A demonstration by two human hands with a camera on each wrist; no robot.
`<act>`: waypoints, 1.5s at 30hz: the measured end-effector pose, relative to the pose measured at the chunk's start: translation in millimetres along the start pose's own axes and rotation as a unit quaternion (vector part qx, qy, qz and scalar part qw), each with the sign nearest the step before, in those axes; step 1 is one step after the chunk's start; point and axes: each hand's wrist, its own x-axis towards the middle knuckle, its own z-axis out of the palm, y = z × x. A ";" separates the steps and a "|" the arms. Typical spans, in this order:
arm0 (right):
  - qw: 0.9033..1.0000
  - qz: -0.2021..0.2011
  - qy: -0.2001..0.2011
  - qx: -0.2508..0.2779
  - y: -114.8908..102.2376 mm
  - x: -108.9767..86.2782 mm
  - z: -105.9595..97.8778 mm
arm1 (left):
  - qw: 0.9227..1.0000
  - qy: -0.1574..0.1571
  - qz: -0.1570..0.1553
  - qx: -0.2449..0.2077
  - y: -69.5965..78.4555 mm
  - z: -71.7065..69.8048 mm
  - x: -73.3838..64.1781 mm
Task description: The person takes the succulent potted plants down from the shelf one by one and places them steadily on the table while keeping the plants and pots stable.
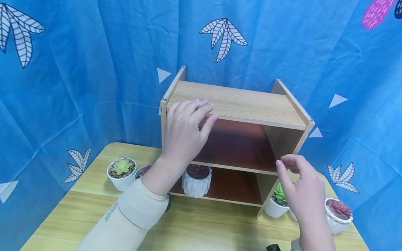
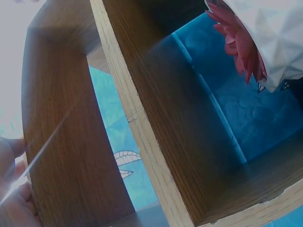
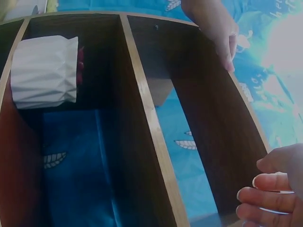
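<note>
A small wooden shelf unit (image 1: 238, 101) stands on the table with its open front towards me. My left hand (image 1: 185, 134) is at the left of its top board, fingers loosely extended over the front edge. My right hand (image 1: 303, 185) is held by the right side panel, its fingers loosely bent with nothing between them. In the right wrist view its fingertips (image 3: 246, 195) are close to the top board. A white faceted pot (image 1: 196, 185) with a dark red succulent (image 2: 241, 49) sits in the lower compartment. My left forearm hides part of the shelf's left side.
Left of the shelf stand a white pot with a green succulent (image 1: 121, 169) and another pot (image 1: 142, 171), partly behind my arm. At the right are a green succulent (image 1: 279, 196) and a red one (image 1: 339, 209) in white pots. A blue patterned curtain (image 1: 120, 51) surrounds the table (image 1: 208, 232).
</note>
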 end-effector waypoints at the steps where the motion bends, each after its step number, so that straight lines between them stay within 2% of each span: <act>1: 1.000 -0.004 0.004 0.000 -0.7 1.2 0.7 | 1.000 0.001 0.000 0.000 0.0 0.1 -0.1; 11: 0.997 -0.063 0.038 0.011 -10.7 12.7 6.3 | 1.000 0.000 -0.001 -0.001 0.1 -0.3 -1.2; 25: 0.991 -0.113 0.063 0.033 -25.1 24.1 4.8 | 1.000 -0.001 0.003 0.002 -0.2 -1.2 -1.0; 40: 0.981 -0.157 0.094 0.069 -47.2 41.1 5.9 | 1.000 -0.002 0.004 0.001 0.1 -1.4 -0.2; 45: 0.973 -0.184 0.115 0.078 -55.0 47.9 8.8 | 1.000 -0.002 0.003 0.001 0.1 -1.4 -0.2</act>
